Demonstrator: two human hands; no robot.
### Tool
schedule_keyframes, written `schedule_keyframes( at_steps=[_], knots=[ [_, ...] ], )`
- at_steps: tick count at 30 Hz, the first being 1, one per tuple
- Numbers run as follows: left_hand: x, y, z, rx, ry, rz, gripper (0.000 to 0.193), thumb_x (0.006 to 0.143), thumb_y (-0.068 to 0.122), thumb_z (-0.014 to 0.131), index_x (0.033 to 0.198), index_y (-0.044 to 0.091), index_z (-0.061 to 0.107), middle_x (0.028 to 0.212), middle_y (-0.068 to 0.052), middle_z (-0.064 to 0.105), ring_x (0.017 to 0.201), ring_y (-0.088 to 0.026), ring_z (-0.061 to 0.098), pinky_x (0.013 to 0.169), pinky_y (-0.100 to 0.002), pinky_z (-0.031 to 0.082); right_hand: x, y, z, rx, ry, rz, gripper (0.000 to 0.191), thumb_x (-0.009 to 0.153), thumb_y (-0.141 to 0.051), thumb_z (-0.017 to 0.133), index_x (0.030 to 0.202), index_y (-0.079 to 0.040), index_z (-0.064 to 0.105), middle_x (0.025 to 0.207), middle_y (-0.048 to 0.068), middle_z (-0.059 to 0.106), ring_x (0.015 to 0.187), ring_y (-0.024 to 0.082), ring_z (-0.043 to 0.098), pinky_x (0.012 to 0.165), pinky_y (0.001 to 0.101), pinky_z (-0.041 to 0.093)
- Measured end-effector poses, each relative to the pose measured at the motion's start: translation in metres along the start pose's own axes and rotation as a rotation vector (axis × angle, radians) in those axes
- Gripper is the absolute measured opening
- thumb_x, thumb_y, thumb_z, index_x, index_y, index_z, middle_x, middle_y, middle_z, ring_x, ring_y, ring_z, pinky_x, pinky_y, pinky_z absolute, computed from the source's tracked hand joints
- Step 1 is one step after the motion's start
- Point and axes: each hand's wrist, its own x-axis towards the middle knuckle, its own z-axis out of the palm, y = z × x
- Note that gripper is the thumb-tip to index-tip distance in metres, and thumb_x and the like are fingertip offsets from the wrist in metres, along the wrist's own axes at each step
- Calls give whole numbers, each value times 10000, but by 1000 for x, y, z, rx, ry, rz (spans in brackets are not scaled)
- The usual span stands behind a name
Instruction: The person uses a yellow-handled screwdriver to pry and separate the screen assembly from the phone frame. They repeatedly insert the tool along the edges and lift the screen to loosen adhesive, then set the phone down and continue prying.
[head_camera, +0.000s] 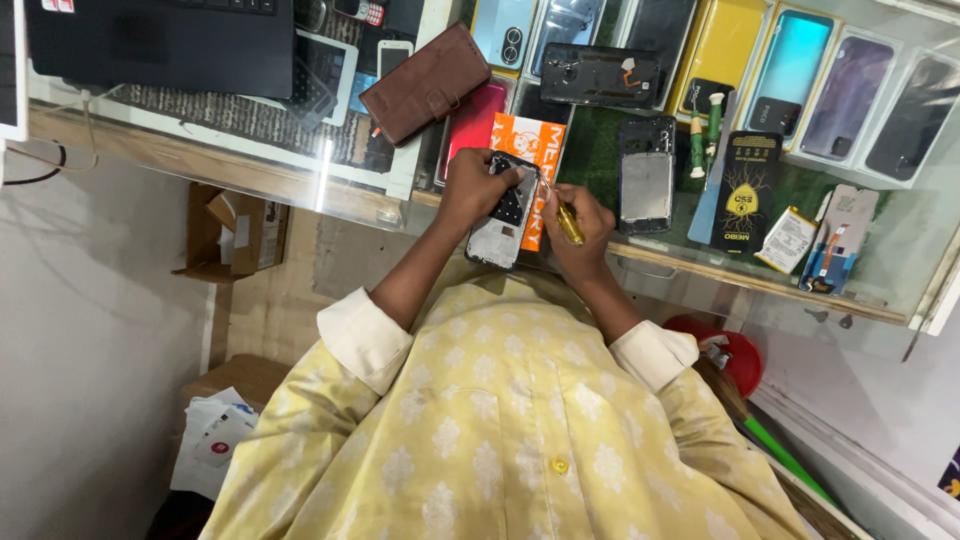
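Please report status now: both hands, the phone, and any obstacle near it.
Left hand grips opened phone. Right hand holds yellow screwdriver, tip at phone. Orange box lies beneath; nothing blocks.

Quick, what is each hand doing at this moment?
Left hand: closed on the opened phone, holding it at the counter edge.
Right hand: closed on a yellow-handled screwdriver.

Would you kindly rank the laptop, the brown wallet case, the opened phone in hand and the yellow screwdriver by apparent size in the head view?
1. Laptop, cut by the frame
2. Brown wallet case
3. Opened phone, close to the case, partly hidden by the left hand
4. Yellow screwdriver
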Motion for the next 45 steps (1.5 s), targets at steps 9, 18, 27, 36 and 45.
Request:
schedule_keyframes(
  at_steps=[9,18,27,36,45],
  knots=[
    [-1,1,1,76,18,68,240,791,158,837,886,-46,754,725,-134,762,596,-151,724,571,-318,562,2,16,-2,201,-5,119,96,1014,-8,699,963,44,638,980,146,772,899,143,753,794,287,610],
    [-1,3,-1,92,5,101,229,793,155,832,859,-49,751,704,-137,753,593,-164,716,569,-333,551,3,13,-5,157,-6,92,127,1001,-3,706,921,46,620,958,146,769,883,136,748,779,274,607],
    [-5,1,-5,121,19,97,264,791,194,832,884,-38,746,722,-163,750,610,-209,741,591,-352,565,3,3,-2,98,-9,90,113,984,-14,714,926,47,639,946,138,768,885,128,761,766,261,604],
    [-7,6,-7,258,48,121,332,785,242,849,903,-46,735,786,-231,728,723,-315,745,676,-412,559,3,12,4,202,-32,115,73,1007,16,683,972,54,632,983,144,769,921,145,750,831,275,598],
    [-11,16,-8,238,-10,82,287,787,239,818,899,-17,750,807,-202,754,735,-297,770,697,-400,576,-1,24,-4,316,-28,147,106,1021,5,673,949,43,604,1007,128,772,946,128,752,870,276,612]
  ],
)
